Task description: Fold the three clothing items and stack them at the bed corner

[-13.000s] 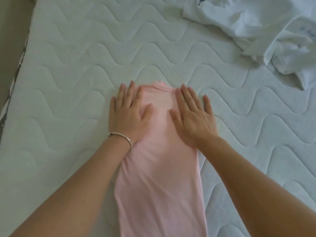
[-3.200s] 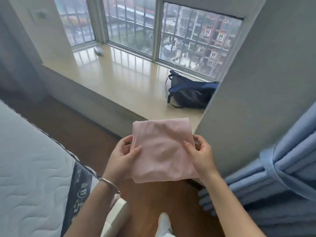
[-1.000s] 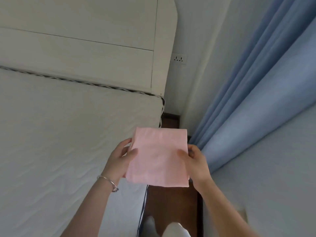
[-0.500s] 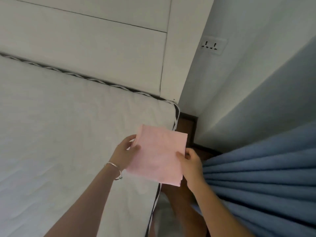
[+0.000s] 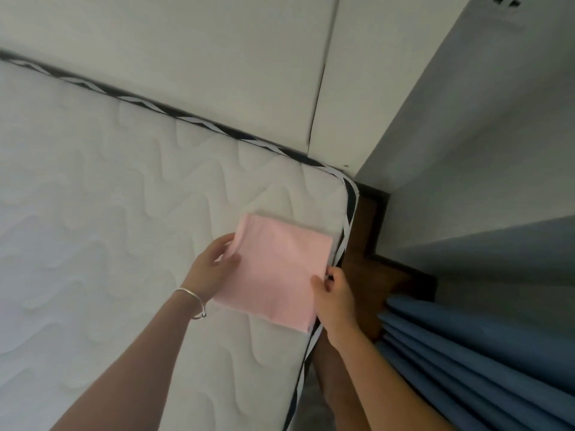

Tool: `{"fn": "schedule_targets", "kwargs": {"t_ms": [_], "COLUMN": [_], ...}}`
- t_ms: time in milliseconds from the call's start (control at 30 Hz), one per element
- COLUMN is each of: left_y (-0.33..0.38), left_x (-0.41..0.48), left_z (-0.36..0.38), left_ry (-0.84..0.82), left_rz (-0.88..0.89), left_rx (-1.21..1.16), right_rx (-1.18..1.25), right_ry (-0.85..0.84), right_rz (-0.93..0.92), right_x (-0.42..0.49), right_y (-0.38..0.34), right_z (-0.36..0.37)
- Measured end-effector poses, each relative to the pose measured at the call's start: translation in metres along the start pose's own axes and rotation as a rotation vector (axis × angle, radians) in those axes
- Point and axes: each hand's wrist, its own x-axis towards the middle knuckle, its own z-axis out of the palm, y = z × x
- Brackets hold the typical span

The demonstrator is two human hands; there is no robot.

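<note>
A folded pink garment (image 5: 277, 269), a flat rectangle, hovers just over the corner of the white quilted mattress (image 5: 124, 213), close to the headboard. My left hand (image 5: 214, 267), with a silver bangle on the wrist, grips its left edge. My right hand (image 5: 334, 298) pinches its lower right edge at the mattress side. Whether the garment touches the mattress I cannot tell. The other two clothing items are out of view.
A white headboard (image 5: 217, 57) runs behind the mattress. A grey wall (image 5: 482, 135) with a socket stands to the right. Blue curtains (image 5: 482, 353) hang at the lower right, over a narrow strip of brown wooden floor (image 5: 370, 244) beside the bed.
Both hands have carried the folded pink garment from the air beside the bed to over the mattress corner by the headboard, and lower towards its surface.
</note>
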Motion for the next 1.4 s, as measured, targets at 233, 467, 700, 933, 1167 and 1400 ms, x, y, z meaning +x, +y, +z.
{"fn": "schedule_targets", "kwargs": {"t_ms": [233, 467, 700, 933, 1167, 1400], "left_y": [-0.019, -0.036, -0.053, -0.045, -0.03, -0.003], "left_x": [0.015, 0.013, 0.025, 0.002, -0.108, -0.269], "left_z": [0.008, 0.026, 0.032, 0.027, -0.014, -0.079], "left_ry": [0.208, 0.19, 0.176, 0.146, 0.272, 0.623], "left_rz": [0.129, 0.569, 0.436, 0.413, 0.223, 0.137], "left_rx": [0.332, 1.145, 1.177, 1.166, 1.044, 0.876], "right_rx": [-0.244, -1.071, -1.169, -1.187, -1.223, -1.2], "right_ry": [0.196, 0.123, 0.054, 0.019, -0.054, -0.036], "right_rz": [-0.152, -0.721, -0.67, -0.694, -0.87, -1.304], "right_x": [-0.009, -0.002, 0.02, 0.009, -0.056, -0.16], "right_y": [0.01, 0.017, 0.037, 0.02, -0.042, -0.096], "right_z": [0.0, 0.018, 0.021, 0.009, -0.022, -0.024]}}
